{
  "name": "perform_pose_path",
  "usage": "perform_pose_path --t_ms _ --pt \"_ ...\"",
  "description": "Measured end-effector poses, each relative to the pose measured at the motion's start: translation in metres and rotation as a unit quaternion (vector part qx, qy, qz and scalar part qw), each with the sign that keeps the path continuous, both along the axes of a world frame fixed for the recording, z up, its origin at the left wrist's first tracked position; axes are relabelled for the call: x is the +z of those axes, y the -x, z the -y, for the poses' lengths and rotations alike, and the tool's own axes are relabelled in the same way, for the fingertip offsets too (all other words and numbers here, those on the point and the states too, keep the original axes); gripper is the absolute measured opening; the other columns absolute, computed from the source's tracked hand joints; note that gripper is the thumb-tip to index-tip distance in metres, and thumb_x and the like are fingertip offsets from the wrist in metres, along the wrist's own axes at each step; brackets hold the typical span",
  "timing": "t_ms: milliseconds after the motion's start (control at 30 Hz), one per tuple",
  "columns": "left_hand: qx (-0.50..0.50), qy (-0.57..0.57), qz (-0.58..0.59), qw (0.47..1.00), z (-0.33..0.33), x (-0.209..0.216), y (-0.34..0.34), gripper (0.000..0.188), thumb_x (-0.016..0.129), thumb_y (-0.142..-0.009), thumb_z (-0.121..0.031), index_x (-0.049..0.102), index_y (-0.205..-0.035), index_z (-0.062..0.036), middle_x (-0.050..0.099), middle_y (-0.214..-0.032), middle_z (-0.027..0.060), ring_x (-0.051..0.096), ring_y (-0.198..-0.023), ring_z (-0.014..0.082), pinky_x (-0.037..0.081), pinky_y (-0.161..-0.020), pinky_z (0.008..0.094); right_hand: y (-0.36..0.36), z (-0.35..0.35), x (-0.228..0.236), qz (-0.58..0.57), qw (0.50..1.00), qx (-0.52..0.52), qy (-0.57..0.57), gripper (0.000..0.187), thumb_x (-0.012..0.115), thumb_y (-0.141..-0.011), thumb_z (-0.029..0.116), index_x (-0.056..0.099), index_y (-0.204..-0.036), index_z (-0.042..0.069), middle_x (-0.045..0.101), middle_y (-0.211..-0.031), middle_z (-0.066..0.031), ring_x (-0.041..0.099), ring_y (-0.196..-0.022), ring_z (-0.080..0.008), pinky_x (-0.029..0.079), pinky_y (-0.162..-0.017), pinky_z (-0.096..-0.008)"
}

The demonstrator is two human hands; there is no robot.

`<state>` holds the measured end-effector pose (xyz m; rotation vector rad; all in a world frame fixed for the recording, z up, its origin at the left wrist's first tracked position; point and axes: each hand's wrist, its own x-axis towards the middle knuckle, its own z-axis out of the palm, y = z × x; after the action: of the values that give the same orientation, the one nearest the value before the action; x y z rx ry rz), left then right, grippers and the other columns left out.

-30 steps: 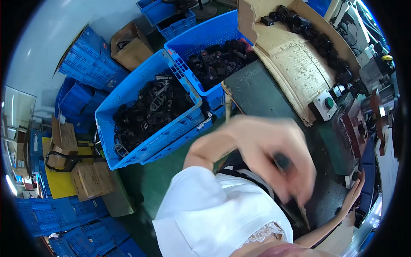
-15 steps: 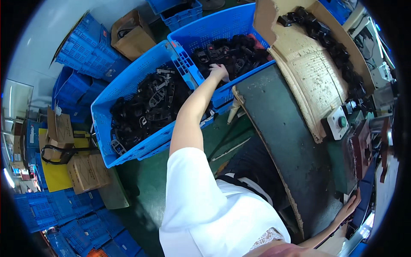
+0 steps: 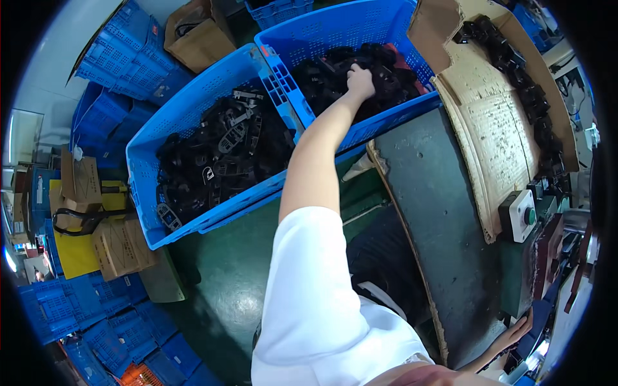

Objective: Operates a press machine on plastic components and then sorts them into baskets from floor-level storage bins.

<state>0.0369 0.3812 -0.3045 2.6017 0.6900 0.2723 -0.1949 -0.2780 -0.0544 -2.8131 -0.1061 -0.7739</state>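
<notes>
The worker's left hand (image 3: 362, 82), arm outstretched toward one o'clock, has its fingers bent down into the black plastic parts (image 3: 394, 87) lying in the far blue perforated crate (image 3: 393, 117), and whether it grips one cannot be told. The right hand (image 3: 515, 332), at four o'clock, lies beside the lower end of the dark green machine block (image 3: 515, 276), its fingers too small and partly hidden to show any hold. This looks like the picking step, and the next move seems to call for a secure pinch on one part and a lift clear of its tangled neighbours.
</notes>
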Motion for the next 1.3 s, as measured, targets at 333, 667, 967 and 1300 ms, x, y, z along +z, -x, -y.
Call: perform_pose_path --t_ms 333,667,967,1300 --pt "-0.146 0.173 0.119 0.967 -0.035 0.043 -0.088 0.064 0.066 -0.065 -0.038 0.05 -0.12 -0.0071 0.044 -0.123 0.0209 0.038 -0.119 0.0332 0.032 -0.099 0.0448 0.001 -0.011 0.003 -0.023 0.999 -0.043 0.021 0.038 0.033 -0.096 0.028 0.049 -0.121 0.005 0.049 -0.121 -0.0137 0.046 -0.111 -0.0275 0.035 -0.096 -0.0393" --pt "0.207 0.143 -0.249 0.935 -0.14 -0.003 0.041 0.101 0.06 -0.068 -0.062 0.015 -0.138 -0.004 0.015 -0.141 0.0279 0.017 -0.129 0.0462 0.025 -0.092 0.0668 -0.008 -0.009 -0.004 -0.006 1.0 -0.022 -0.015 0.039 0.034 -0.095 0.03 0.05 -0.12 0.004 0.049 -0.119 -0.0149 0.047 -0.108 -0.0278 0.036 -0.094 -0.0404" --pt "0.125 0.319 -0.129 0.931 -0.027 0.001 -0.026 0.119 0.065 -0.065 -0.053 -0.019 -0.138 -0.0098 0.015 -0.142 0.0255 0.027 -0.128 0.0379 0.018 -0.102 0.0589 -0.009 -0.019 -0.012 0.026 0.999 -0.043 -0.021 0.038 0.034 -0.096 0.029 0.051 -0.118 0.004 0.049 -0.118 -0.0148 0.047 -0.108 -0.0275 0.037 -0.093 -0.0397" --pt "0.089 0.041 0.036 0.994 -0.079 0.053 -0.02 0.045 0.058 -0.071 -0.028 0.06 -0.109 -0.0039 0.047 -0.124 0.0224 0.043 -0.117 0.0376 0.033 -0.092 0.0576 -0.018 -0.053 -0.007 0.004 0.998 -0.04 -0.044 0.038 0.034 -0.095 0.029 0.051 -0.119 0.004 0.05 -0.118 -0.0142 0.046 -0.108 -0.0282 0.034 -0.096 -0.0391"
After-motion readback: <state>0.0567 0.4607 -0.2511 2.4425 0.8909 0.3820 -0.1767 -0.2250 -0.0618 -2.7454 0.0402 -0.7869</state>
